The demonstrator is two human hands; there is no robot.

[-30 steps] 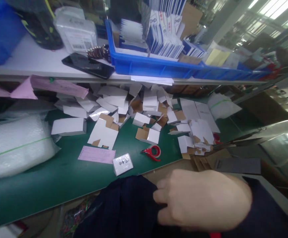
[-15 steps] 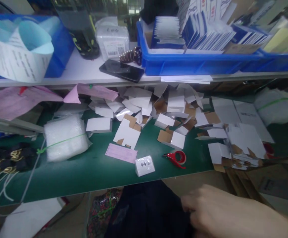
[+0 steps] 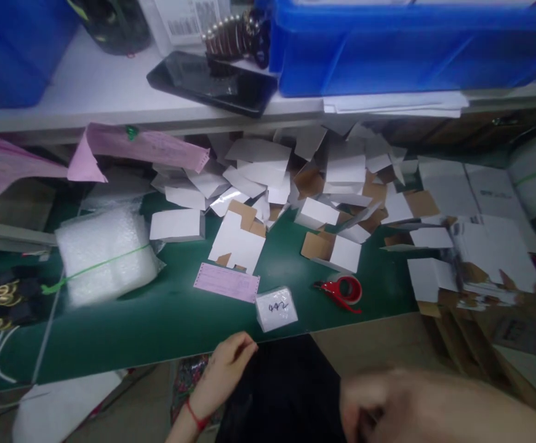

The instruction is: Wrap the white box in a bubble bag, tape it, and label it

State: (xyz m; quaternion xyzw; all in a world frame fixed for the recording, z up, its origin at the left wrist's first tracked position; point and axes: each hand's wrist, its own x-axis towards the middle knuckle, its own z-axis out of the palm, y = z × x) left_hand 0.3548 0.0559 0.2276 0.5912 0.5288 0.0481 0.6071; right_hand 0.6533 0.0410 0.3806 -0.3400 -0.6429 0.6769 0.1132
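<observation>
My left hand [image 3: 231, 362], with a red band [image 3: 197, 416] on its wrist, is over my dark clothing at the table's front edge. Its fingers are curled and pressed together, and nothing shows in them. Just above it on the table is a small white packet [image 3: 277, 309] marked 442. A pink printed slip [image 3: 227, 282] lies behind the packet. My right hand [image 3: 370, 400] is blurred at the lower right, in front of the table, its fingers bent and smeared. Closest to it on the table is a red tape dispenser [image 3: 344, 290].
White cartons [image 3: 332, 251], some open, are heaped across the back of the green table [image 3: 124, 332]. Bubble-wrap sheets [image 3: 106, 258] tied with green string lie left. Black parts with cables [image 3: 4, 301] are at far left. A shelf above holds a phone [image 3: 212, 83] and blue bins [image 3: 388, 49].
My left hand has come into view at the table's front edge. My right hand remains low on the right, blurred. The view has tilted down and closer to the table.
</observation>
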